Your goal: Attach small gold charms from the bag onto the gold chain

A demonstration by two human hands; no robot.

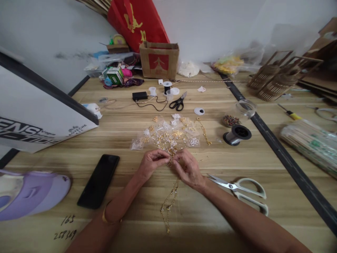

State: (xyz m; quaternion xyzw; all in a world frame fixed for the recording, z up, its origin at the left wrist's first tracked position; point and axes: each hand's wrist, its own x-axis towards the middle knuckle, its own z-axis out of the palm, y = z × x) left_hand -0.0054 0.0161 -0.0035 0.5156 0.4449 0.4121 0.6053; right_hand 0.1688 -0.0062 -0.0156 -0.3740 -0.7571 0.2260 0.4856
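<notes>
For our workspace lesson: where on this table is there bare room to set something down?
Bare wood lies between the phone and left hand, and between the wire spool and pale-handled scissors. Crowded: just beyond that hand and the right hand, where small packets cluster, and around the brown paper bag.

The left hand [150,163] curls with thumb [162,162] drawn near forefinger [161,153], its fingertips just beside those of the similarly bent right hand [191,169].
</notes>
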